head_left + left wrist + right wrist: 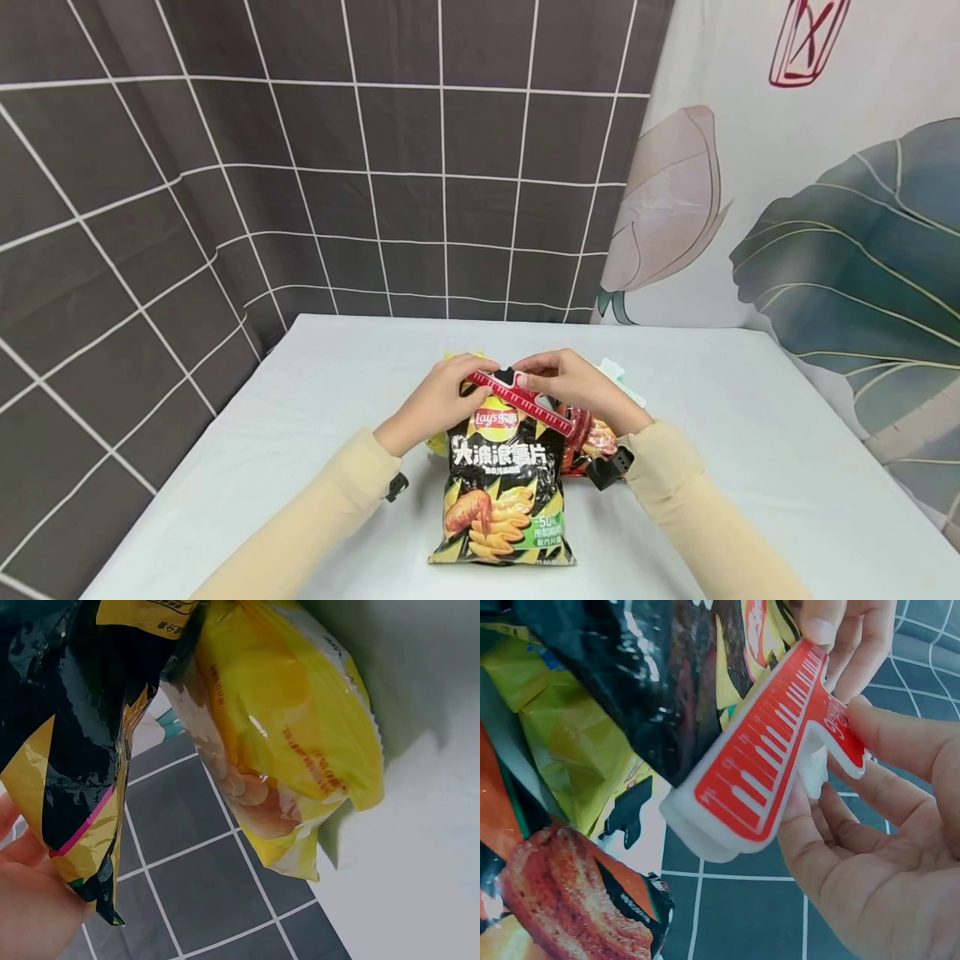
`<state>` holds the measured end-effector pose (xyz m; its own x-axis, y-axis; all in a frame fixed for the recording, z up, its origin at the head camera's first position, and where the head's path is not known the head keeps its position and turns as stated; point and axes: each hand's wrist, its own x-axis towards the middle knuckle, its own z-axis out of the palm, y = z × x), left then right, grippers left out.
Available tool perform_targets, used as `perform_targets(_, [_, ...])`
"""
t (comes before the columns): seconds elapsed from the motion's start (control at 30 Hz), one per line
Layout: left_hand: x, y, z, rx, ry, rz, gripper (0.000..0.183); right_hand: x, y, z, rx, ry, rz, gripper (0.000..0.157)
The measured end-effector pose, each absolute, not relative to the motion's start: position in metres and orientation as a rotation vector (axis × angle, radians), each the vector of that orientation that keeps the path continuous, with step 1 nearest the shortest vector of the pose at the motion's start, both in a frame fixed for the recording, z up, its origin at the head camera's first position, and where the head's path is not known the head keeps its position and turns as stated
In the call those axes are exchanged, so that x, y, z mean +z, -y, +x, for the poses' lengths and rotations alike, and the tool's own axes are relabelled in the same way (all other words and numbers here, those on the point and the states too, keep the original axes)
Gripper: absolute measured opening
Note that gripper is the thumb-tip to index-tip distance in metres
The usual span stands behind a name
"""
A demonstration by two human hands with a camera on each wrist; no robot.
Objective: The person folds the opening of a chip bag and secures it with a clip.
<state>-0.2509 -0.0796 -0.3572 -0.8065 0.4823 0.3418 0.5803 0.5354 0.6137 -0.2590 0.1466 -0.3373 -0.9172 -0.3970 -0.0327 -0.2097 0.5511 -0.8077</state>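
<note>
A black and yellow Lay's chip bag (506,479) stands upright in front of me. A red and white bag clip (528,404), printed with piano keys, lies slantwise across its top. My left hand (438,398) pinches the bag's upper left corner, thumb right at the clip's end; its fingers are partly behind the bag in the left wrist view. With thumb and fingers, my right hand (900,832) pinches the clip's handle from behind. The clip's lower end (724,802) sticks out past the bag's edge in the right wrist view.
Behind the chip bag is a yellow snack bag (277,712). A red package with a meat picture (596,442) lies to the right, with a pale teal-white thing (618,379) beyond it. The white table (360,358) ends at a dark tiled-pattern curtain (397,208).
</note>
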Motion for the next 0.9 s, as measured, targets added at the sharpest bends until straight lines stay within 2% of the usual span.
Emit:
perform_targets(0.23, [-0.360,0.084,-0.250,-1.112,2.635,-0.858,0.033,-0.340,-0.146,-0.258,-1.271,-2.650,-0.496,0.035])
perform_targets(0.5, [-0.371,0.092,-0.247,-1.287,2.618,-0.592,0.039,-0.343,-0.149,-0.255,-1.309,-2.625,-0.417,0.039])
perform_targets(0.67, [-0.379,0.099,-0.238,-1.359,2.616,-0.403,0.048,-0.349,-0.156,-0.251,-1.301,-2.620,-0.378,0.044])
perform_targets(0.9, [-0.393,0.107,-0.220,-1.470,2.655,-0.260,0.058,-0.358,-0.170,-0.236,-1.235,-2.629,-0.489,0.047])
